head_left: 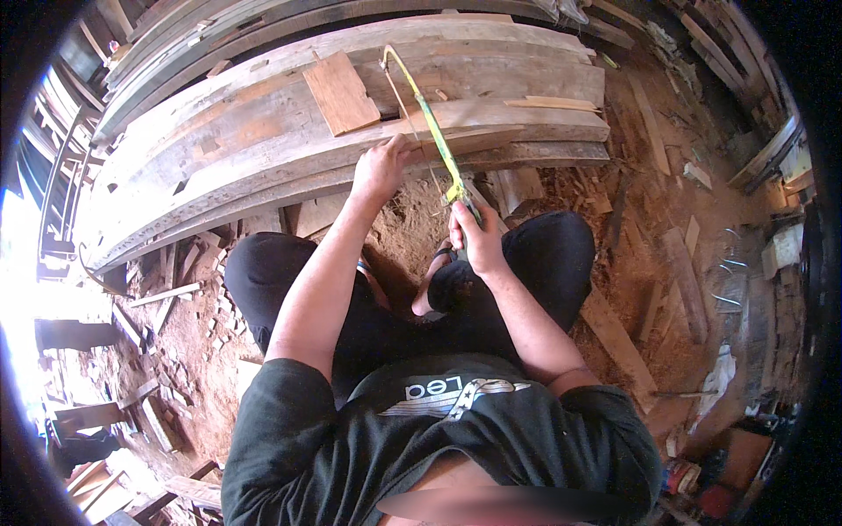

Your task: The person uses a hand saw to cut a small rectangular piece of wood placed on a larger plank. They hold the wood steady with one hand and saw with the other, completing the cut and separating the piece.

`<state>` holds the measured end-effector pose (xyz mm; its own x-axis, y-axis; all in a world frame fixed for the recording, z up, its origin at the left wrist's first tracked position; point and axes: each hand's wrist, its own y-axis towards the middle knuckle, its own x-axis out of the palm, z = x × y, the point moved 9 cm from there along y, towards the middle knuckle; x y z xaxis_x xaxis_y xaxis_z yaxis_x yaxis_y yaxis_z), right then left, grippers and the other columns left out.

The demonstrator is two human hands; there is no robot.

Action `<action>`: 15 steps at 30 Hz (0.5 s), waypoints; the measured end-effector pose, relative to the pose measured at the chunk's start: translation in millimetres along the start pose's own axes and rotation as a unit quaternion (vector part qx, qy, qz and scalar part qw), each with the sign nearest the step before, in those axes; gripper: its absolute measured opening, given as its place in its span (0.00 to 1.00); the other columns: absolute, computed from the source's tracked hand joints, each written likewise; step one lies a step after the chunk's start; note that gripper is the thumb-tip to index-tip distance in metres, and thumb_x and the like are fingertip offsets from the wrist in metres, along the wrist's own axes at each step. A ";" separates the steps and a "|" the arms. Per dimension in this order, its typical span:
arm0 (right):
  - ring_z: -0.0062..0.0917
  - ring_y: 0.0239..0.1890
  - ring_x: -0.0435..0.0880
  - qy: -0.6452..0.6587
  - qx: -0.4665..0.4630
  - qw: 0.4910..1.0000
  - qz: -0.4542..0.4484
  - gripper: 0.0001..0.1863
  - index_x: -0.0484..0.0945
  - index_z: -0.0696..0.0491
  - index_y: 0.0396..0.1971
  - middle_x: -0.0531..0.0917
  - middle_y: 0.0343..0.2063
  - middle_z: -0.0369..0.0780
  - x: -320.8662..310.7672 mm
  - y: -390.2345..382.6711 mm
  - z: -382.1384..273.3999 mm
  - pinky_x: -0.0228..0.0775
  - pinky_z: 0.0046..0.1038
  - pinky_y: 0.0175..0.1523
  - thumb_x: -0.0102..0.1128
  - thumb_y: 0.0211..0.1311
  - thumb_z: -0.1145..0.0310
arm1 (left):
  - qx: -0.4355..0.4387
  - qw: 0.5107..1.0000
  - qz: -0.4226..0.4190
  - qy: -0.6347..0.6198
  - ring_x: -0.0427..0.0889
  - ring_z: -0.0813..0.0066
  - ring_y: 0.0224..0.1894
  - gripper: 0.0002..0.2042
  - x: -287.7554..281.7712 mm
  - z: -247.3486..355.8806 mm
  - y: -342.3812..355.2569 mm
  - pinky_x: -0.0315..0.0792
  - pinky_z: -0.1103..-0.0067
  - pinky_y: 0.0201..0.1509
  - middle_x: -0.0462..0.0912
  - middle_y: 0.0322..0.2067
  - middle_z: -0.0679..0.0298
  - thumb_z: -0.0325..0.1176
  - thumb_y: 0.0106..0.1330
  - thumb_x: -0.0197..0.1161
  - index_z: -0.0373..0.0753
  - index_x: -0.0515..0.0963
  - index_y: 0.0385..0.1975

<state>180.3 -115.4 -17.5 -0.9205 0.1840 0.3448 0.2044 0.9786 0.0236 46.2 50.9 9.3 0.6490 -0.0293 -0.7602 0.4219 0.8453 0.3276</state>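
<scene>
- The right hand [478, 237] is closed around the handle of 1 bow-shaped handsaw with a yellow-green curved frame [429, 110] and a thin, narrow blade.
- The left hand [381, 167] rests at the near edge of the planks, just left of the blade, with its fingers bent; I cannot tell whether they pinch anything.
- The handsaw reaches forward from the right hand, its far end over the planks and its blade crossing their near edge.
- Under the left hand lie long, weathered grey-brown timber planks [237, 131], stretching from left to right.
- On them, just beyond the left hand, lies 1 flat, light-brown rectangular wooden board [341, 93].
- Farther right on the planks is 1 pale, slender wood strip [553, 103].
- The 2 knees in black trousers [272, 272] are bent on either side of the forearms.
- Below the planks, brown sawdust [399, 223] covers the ground between the knees.
- Small wooden offcuts [180, 294] are scattered at left; longer boards [688, 289] lie at right.
</scene>
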 end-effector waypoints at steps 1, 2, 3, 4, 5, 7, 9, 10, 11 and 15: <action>0.10 0.19 0.68 -0.029 0.011 0.999 0.007 0.16 0.75 0.53 0.28 0.73 0.19 0.28 -0.9 -1.0 -0.1 0.60 0.18 0.23 0.61 0.72 0.58 | -0.010 1.000 0.004 0.002 0.82 0.40 0.45 0.11 -0.1 -1.5 -0.2 0.75 0.54 0.49 0.84 0.41 0.45 0.33 0.67 0.60 0.39 0.76 0.48; 0.10 0.19 0.68 -0.046 -0.005 0.999 -0.007 0.16 0.75 0.52 0.27 0.73 0.19 0.28 1.5 -3.7 -4.7 0.60 0.19 0.24 0.61 0.72 0.58 | -0.021 1.000 0.005 0.004 0.82 0.39 0.45 0.11 0.0 -2.9 -0.2 0.75 0.54 0.49 0.84 0.41 0.45 0.33 0.67 0.60 0.40 0.76 0.48; 0.10 0.19 0.69 -0.081 0.017 0.997 -0.004 0.15 0.75 0.53 0.28 0.72 0.19 0.28 1.4 -10.9 -1.3 0.61 0.20 0.24 0.61 0.72 0.59 | -0.030 1.000 0.003 0.005 0.82 0.39 0.45 0.11 -0.2 -4.7 0.7 0.75 0.54 0.48 0.84 0.41 0.45 0.33 0.67 0.60 0.40 0.76 0.47; 0.11 0.20 0.69 -0.112 0.035 0.993 0.001 0.15 0.75 0.53 0.28 0.72 0.19 0.28 0.7 -21.2 2.0 0.62 0.21 0.25 0.61 0.72 0.59 | -0.032 0.999 0.007 0.004 0.82 0.39 0.45 0.11 -1.6 -4.9 1.1 0.75 0.54 0.48 0.84 0.40 0.45 0.33 0.67 0.61 0.40 0.76 0.48; 0.11 0.19 0.70 -0.137 0.055 0.989 0.008 0.15 0.75 0.52 0.28 0.71 0.18 0.28 -1.2 -32.1 5.6 0.62 0.21 0.25 0.61 0.71 0.59 | -0.035 0.999 0.005 0.003 0.82 0.39 0.45 0.12 -2.5 -5.9 2.3 0.75 0.54 0.48 0.84 0.40 0.45 0.34 0.67 0.61 0.40 0.76 0.48; 0.12 0.18 0.69 -0.099 -0.006 0.995 -0.008 0.13 0.75 0.52 0.29 0.71 0.18 0.27 1.5 -36.5 -5.6 0.61 0.21 0.24 0.61 0.71 0.61 | -0.024 1.000 0.010 -0.001 0.82 0.39 0.45 0.12 -4.3 -4.3 3.4 0.75 0.54 0.48 0.84 0.40 0.45 0.34 0.67 0.61 0.41 0.76 0.48; 0.11 0.18 0.69 -0.092 0.008 0.996 -0.002 0.12 0.76 0.52 0.30 0.73 0.18 0.28 -1.4 -31.5 -2.9 0.61 0.20 0.23 0.61 0.72 0.62 | -0.003 1.000 0.014 -0.006 0.82 0.40 0.45 0.12 -3.6 -0.2 1.7 0.76 0.54 0.48 0.84 0.41 0.45 0.34 0.67 0.61 0.41 0.76 0.49; 0.11 0.18 0.69 -0.088 0.018 0.996 0.018 0.11 0.76 0.53 0.31 0.73 0.19 0.28 -5.6 -22.3 -1.7 0.60 0.19 0.23 0.61 0.72 0.63 | -0.013 1.000 0.005 0.001 0.82 0.40 0.45 0.12 -0.7 -1.7 0.7 0.76 0.54 0.48 0.84 0.41 0.45 0.33 0.67 0.61 0.41 0.76 0.49; 0.10 0.19 0.69 -0.071 0.020 0.997 0.018 0.12 0.76 0.53 0.32 0.74 0.19 0.28 -5.0 -14.0 -1.1 0.59 0.18 0.23 0.60 0.73 0.62 | -0.021 1.000 -0.004 0.009 0.82 0.40 0.45 0.12 2.4 -2.6 0.5 0.76 0.54 0.48 0.84 0.41 0.45 0.33 0.67 0.61 0.41 0.76 0.48; 0.10 0.20 0.69 -0.036 0.022 0.999 -0.016 0.12 0.76 0.52 0.32 0.74 0.20 0.27 4.5 -12.5 -0.1 0.60 0.18 0.23 0.60 0.73 0.60 | -0.026 0.999 0.026 -0.023 0.82 0.40 0.45 0.11 -1.1 -5.1 0.1 0.75 0.54 0.47 0.84 0.41 0.45 0.32 0.66 0.60 0.40 0.76 0.47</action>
<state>173.7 -126.8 -16.2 -0.9479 0.1577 0.2767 0.1614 0.9868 -0.0094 42.3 53.7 7.4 0.6974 -0.0086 -0.7167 0.3555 0.8724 0.3355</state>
